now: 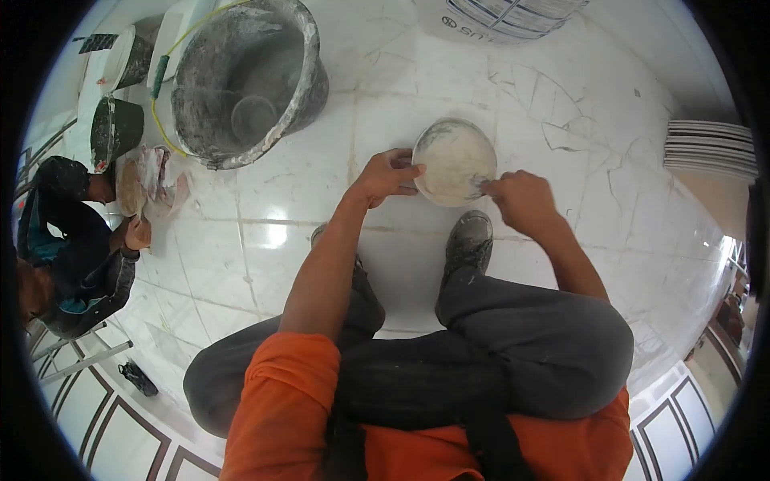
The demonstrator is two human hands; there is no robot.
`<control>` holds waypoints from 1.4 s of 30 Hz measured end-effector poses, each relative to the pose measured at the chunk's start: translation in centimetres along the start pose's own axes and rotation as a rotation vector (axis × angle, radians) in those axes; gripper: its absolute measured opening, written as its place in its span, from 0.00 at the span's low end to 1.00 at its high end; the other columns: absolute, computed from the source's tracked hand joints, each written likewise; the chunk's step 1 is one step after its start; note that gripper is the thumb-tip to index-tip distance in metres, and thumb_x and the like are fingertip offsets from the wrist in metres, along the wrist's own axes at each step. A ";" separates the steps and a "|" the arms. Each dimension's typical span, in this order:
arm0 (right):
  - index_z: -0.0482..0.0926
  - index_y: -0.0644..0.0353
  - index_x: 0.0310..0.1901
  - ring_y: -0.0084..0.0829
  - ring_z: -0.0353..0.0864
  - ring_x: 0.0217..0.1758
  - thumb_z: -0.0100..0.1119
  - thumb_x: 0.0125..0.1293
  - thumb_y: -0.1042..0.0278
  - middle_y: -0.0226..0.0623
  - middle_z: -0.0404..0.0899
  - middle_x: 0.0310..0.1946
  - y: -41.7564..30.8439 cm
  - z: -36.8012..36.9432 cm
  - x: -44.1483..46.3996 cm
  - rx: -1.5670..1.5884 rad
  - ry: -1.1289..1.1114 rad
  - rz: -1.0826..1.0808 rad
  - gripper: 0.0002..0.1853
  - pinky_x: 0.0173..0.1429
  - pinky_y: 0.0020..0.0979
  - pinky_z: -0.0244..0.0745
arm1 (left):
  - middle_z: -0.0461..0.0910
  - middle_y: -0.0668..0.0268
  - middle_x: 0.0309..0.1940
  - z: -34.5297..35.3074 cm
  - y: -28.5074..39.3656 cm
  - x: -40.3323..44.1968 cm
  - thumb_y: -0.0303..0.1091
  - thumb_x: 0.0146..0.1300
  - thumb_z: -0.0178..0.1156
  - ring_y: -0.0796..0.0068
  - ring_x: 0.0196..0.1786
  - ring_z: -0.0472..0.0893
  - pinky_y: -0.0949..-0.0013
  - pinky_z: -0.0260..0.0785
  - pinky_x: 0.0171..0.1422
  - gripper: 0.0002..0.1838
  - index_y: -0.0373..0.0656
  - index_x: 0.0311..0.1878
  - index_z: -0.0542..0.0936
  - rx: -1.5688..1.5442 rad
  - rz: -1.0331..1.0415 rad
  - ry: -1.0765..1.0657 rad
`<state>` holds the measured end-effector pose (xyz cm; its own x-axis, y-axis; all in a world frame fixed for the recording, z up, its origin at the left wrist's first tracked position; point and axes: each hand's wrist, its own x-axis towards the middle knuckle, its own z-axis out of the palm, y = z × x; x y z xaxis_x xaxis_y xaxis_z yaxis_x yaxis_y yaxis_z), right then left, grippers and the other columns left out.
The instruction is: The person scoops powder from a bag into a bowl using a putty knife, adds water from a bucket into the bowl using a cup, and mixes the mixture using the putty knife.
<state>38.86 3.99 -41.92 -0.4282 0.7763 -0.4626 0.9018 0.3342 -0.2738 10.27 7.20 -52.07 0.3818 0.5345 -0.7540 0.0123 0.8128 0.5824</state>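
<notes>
A round, shallow-looking bowl (453,156) with a pale, dusty, plaster-like surface and a dark smear at its lower right is in front of my shoes. My left hand (387,176) grips its left rim, thumb over the edge and fingers below. At the lower right rim, my right hand (521,200) is closed, its fingertips pinched against the smear. Whatever is between those fingers is hidden or too small to make out.
A large plaster-caked bucket (241,88) stands upper left, with a yellow cable (156,112) beside it. A dark green bucket (117,132) and a co-worker (76,240) are at the left. A printed sack (513,16) is at the top; stacked panels (710,148) are at the right.
</notes>
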 end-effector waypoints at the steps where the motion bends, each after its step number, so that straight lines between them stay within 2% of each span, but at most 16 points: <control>1: 0.88 0.47 0.49 0.46 0.87 0.41 0.63 0.66 0.69 0.38 0.86 0.34 0.3 -0.8 -0.5 0.016 0.025 0.033 0.11 0.44 0.49 0.81 | 0.76 0.48 0.66 0.3 -0.1 -0.1 0.36 0.65 0.75 0.58 0.65 0.81 0.55 0.86 0.60 0.44 0.27 0.76 0.63 0.006 -0.012 -0.038; 5: 0.87 0.48 0.50 0.48 0.87 0.41 0.62 0.67 0.67 0.38 0.86 0.35 0.1 -1.7 -1.2 0.085 0.006 0.160 0.12 0.44 0.49 0.80 | 0.76 0.49 0.66 2.1 1.3 -0.6 0.42 0.68 0.73 0.57 0.64 0.81 0.54 0.83 0.65 0.45 0.32 0.78 0.61 0.150 -0.027 -0.127; 7: 0.85 0.53 0.49 0.46 0.88 0.38 0.61 0.67 0.69 0.43 0.87 0.34 -0.5 -0.2 -1.1 0.090 0.090 0.109 0.11 0.44 0.48 0.82 | 0.76 0.49 0.67 2.7 1.9 -0.9 0.48 0.71 0.69 0.57 0.65 0.81 0.53 0.83 0.64 0.44 0.33 0.79 0.60 0.028 -0.119 -0.096; 10: 0.85 0.54 0.49 0.47 0.88 0.39 0.61 0.67 0.68 0.43 0.86 0.32 -0.9 2.4 -1.4 0.013 0.062 0.026 0.11 0.43 0.48 0.82 | 0.75 0.50 0.69 1.8 0.5 -0.2 0.54 0.73 0.65 0.56 0.66 0.80 0.52 0.82 0.64 0.45 0.33 0.80 0.59 0.133 -0.094 -0.108; 15: 0.86 0.50 0.51 0.50 0.86 0.36 0.59 0.70 0.65 0.42 0.85 0.31 0.4 0.6 -2.2 -0.028 -0.027 0.057 0.12 0.40 0.51 0.79 | 0.75 0.50 0.69 2.1 -0.2 -0.4 0.53 0.73 0.65 0.56 0.65 0.81 0.53 0.82 0.64 0.44 0.32 0.79 0.60 0.155 -0.078 -0.084; 18: 0.87 0.51 0.50 0.49 0.87 0.36 0.57 0.70 0.65 0.42 0.85 0.30 -1.0 0.8 -0.9 0.043 0.113 0.124 0.12 0.41 0.49 0.80 | 0.75 0.49 0.68 2.2 -0.1 -0.5 0.53 0.73 0.65 0.56 0.64 0.82 0.54 0.82 0.65 0.44 0.30 0.79 0.61 0.152 -0.070 -0.084; 20: 0.85 0.55 0.51 0.49 0.88 0.35 0.62 0.63 0.70 0.47 0.86 0.34 -1.9 3.2 0.1 0.003 0.091 0.120 0.15 0.40 0.48 0.83 | 0.75 0.48 0.68 2.0 -0.2 -0.6 0.52 0.73 0.65 0.56 0.65 0.82 0.55 0.82 0.65 0.44 0.29 0.78 0.62 0.139 -0.087 -0.099; 22: 0.84 0.57 0.52 0.50 0.89 0.35 0.62 0.62 0.70 0.48 0.85 0.33 -2.7 4.0 -1.2 0.023 0.097 0.117 0.16 0.40 0.48 0.83 | 0.75 0.48 0.69 2.0 -0.2 -0.6 0.51 0.73 0.66 0.56 0.65 0.81 0.55 0.80 0.67 0.44 0.28 0.78 0.62 0.104 -0.091 -0.082; 24: 0.84 0.56 0.53 0.50 0.89 0.36 0.61 0.63 0.70 0.48 0.85 0.33 -2.4 4.4 -2.3 0.035 -0.023 -0.011 0.17 0.40 0.48 0.83 | 0.75 0.49 0.68 2.1 -0.5 -0.1 0.51 0.73 0.66 0.57 0.64 0.82 0.55 0.80 0.68 0.43 0.28 0.78 0.62 0.090 -0.094 -0.069; 26: 0.84 0.55 0.53 0.51 0.89 0.36 0.60 0.64 0.68 0.48 0.85 0.33 -2.6 1.3 -2.5 0.010 -0.092 0.013 0.16 0.40 0.48 0.83 | 0.75 0.49 0.68 2.2 -0.5 -0.1 0.50 0.73 0.67 0.57 0.64 0.82 0.55 0.79 0.69 0.43 0.28 0.77 0.62 0.071 -0.099 -0.046; 29: 0.86 0.56 0.49 0.51 0.88 0.34 0.59 0.66 0.68 0.48 0.85 0.32 -1.6 -0.3 -1.1 0.053 0.115 0.177 0.13 0.39 0.49 0.83 | 0.77 0.50 0.66 2.7 -0.3 -0.1 0.51 0.72 0.67 0.59 0.62 0.83 0.56 0.78 0.69 0.43 0.28 0.77 0.63 -0.034 -0.043 -0.077; 34: 0.85 0.59 0.51 0.49 0.88 0.34 0.59 0.66 0.68 0.48 0.85 0.31 -1.7 2.3 1.9 0.040 0.272 0.106 0.14 0.39 0.49 0.83 | 0.77 0.47 0.66 3.0 -0.1 0.2 0.47 0.72 0.68 0.58 0.62 0.83 0.54 0.80 0.68 0.43 0.25 0.77 0.61 -0.133 0.012 0.014; 37: 0.86 0.57 0.48 0.47 0.89 0.36 0.61 0.64 0.69 0.47 0.85 0.32 -2.8 2.3 0.5 0.052 0.140 0.027 0.13 0.41 0.48 0.84 | 0.77 0.49 0.66 2.3 -0.1 0.4 0.47 0.73 0.67 0.59 0.64 0.82 0.55 0.79 0.69 0.43 0.25 0.77 0.61 -0.194 0.054 -0.005; 38: 0.86 0.57 0.48 0.47 0.89 0.36 0.61 0.64 0.69 0.47 0.85 0.32 -2.3 1.7 0.4 0.054 0.143 0.027 0.13 0.41 0.48 0.84 | 0.77 0.49 0.66 2.1 -0.3 0.5 0.47 0.73 0.67 0.59 0.64 0.82 0.55 0.79 0.69 0.43 0.25 0.77 0.61 -0.191 0.055 -0.003; 40: 0.87 0.55 0.46 0.46 0.89 0.37 0.61 0.63 0.69 0.46 0.85 0.32 -1.4 -1.0 0.6 -0.051 -0.014 0.086 0.11 0.41 0.49 0.83 | 0.77 0.52 0.65 2.4 0.1 0.3 0.47 0.73 0.67 0.60 0.65 0.81 0.55 0.79 0.69 0.42 0.28 0.78 0.62 -0.196 0.016 0.045; 42: 0.87 0.54 0.45 0.47 0.89 0.37 0.61 0.62 0.69 0.46 0.85 0.31 -0.8 -1.4 1.4 -0.026 0.081 0.165 0.11 0.41 0.50 0.83 | 0.77 0.52 0.65 2.6 0.3 0.1 0.46 0.73 0.67 0.61 0.64 0.81 0.55 0.79 0.69 0.42 0.28 0.78 0.62 -0.185 0.035 0.034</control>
<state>37.59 5.57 -41.12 -0.2691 0.8618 -0.4299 0.9611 0.2117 -0.1772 12.74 6.88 -51.13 0.3479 0.5680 -0.7459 -0.1713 0.8207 0.5451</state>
